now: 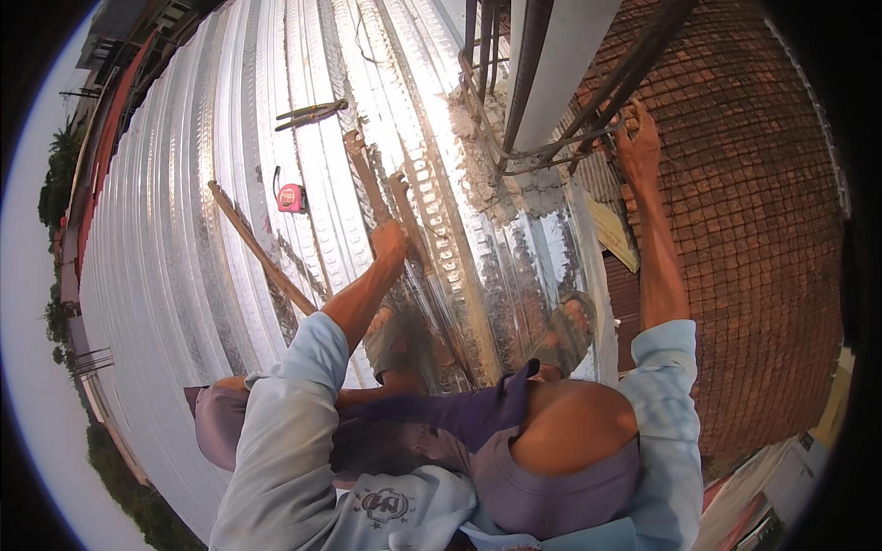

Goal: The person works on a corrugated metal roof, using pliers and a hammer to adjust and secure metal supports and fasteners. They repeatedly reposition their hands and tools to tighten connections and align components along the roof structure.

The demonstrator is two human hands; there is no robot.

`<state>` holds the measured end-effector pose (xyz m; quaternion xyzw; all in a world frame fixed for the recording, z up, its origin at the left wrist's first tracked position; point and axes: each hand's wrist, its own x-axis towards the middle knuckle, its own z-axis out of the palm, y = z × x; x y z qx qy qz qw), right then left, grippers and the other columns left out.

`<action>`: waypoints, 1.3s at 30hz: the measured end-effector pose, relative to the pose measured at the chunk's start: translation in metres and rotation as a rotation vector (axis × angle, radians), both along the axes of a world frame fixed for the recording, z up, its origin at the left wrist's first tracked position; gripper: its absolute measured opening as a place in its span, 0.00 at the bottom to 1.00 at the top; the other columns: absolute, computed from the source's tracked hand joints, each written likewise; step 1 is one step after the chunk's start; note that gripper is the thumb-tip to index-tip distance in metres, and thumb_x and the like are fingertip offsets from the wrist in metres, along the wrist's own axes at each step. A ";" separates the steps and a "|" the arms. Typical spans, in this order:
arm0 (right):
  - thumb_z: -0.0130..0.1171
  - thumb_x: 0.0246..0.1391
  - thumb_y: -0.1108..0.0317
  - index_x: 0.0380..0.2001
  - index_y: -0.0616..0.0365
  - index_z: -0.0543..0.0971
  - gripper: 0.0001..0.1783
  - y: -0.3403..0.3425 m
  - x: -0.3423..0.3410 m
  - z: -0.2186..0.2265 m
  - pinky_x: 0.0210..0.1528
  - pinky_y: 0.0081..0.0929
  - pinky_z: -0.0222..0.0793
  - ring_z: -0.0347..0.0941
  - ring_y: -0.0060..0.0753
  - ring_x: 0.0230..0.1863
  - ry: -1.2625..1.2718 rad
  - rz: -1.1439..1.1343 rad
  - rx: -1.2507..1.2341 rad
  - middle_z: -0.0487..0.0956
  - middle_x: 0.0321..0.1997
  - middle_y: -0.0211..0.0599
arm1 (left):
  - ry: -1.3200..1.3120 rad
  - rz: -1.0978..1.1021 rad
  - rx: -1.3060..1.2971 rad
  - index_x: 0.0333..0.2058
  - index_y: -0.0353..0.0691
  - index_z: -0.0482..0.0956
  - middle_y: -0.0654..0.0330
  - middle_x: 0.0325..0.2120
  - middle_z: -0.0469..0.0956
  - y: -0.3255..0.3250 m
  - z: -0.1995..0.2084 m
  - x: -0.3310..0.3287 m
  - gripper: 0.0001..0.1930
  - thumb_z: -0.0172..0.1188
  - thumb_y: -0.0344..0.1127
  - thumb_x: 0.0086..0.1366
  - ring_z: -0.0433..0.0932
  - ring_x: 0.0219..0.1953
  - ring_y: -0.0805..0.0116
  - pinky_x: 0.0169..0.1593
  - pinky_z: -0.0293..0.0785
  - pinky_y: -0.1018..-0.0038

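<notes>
A shiny ribbed metal deck point(211, 230) (its grooves run lengthwise) carries a red tape measure point(291, 197), pliers point(310, 113), a long wooden stick point(260, 248) and two rusty bars point(367, 179).

We see glossy, ribbed sheet-metal decking point(211, 184) with a rusty, rough steel bar point(367, 179) under the left hand point(389, 241), and a matt wooden stick point(262, 253) lying nearby. The right hand point(638, 138) grips dull, rusted rebar point(588, 129) above crumbly concrete point(501, 184). Our sleeves point(285, 413) are soft, pale cloth.
</notes>
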<state>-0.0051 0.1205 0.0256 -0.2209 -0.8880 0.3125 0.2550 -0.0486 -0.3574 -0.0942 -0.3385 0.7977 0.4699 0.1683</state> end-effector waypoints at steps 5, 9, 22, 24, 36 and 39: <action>0.61 0.61 0.60 0.57 0.65 0.72 0.26 -0.093 0.028 0.039 0.52 0.44 0.68 0.73 0.45 0.47 0.251 -0.026 -0.008 0.77 0.44 0.45 | 0.134 0.289 0.146 0.24 0.36 0.73 0.59 0.17 0.69 0.005 0.034 -0.013 0.25 0.57 0.55 0.65 0.69 0.17 0.64 0.23 0.66 0.63; 0.61 0.59 0.55 0.58 0.70 0.70 0.33 -0.191 0.083 0.042 0.54 0.45 0.72 0.75 0.58 0.53 -0.164 0.552 -0.355 0.74 0.52 0.62 | 0.191 0.432 0.461 0.25 0.43 0.65 0.64 0.14 0.62 0.043 0.112 -0.030 0.25 0.53 0.57 0.70 0.62 0.14 0.68 0.21 0.64 0.68; 0.57 0.38 0.70 0.23 0.66 0.77 0.09 -0.149 0.137 0.044 0.28 0.49 0.73 0.78 0.59 0.25 -0.608 0.654 -0.104 0.78 0.20 0.54 | -0.274 -0.056 0.998 0.39 0.47 0.70 0.58 0.44 0.76 0.122 0.164 0.083 0.11 0.53 0.47 0.68 0.72 0.53 0.61 0.60 0.65 0.56; 0.59 0.38 0.70 0.21 0.64 0.76 0.07 -0.116 0.168 0.049 0.27 0.48 0.72 0.77 0.57 0.24 -0.611 0.614 -0.031 0.78 0.19 0.50 | -0.379 -0.186 1.080 0.41 0.48 0.72 0.58 0.46 0.76 0.142 0.175 0.108 0.12 0.55 0.47 0.67 0.71 0.54 0.63 0.59 0.65 0.58; 0.64 0.31 0.73 0.24 0.59 0.75 0.12 0.052 0.268 0.082 0.25 0.44 0.70 0.75 0.52 0.20 -0.379 0.169 0.405 0.76 0.18 0.45 | -0.494 -0.599 1.503 0.59 0.36 0.67 0.53 0.55 0.71 0.319 0.203 0.150 0.31 0.57 0.56 0.69 0.68 0.60 0.59 0.63 0.63 0.60; 0.65 0.31 0.73 0.25 0.60 0.76 0.12 0.086 0.281 0.082 0.25 0.44 0.70 0.75 0.51 0.19 -0.464 0.098 0.378 0.76 0.18 0.46 | -0.441 -0.833 1.173 0.58 0.33 0.69 0.53 0.55 0.73 0.334 0.216 0.142 0.30 0.58 0.53 0.70 0.72 0.57 0.60 0.60 0.66 0.62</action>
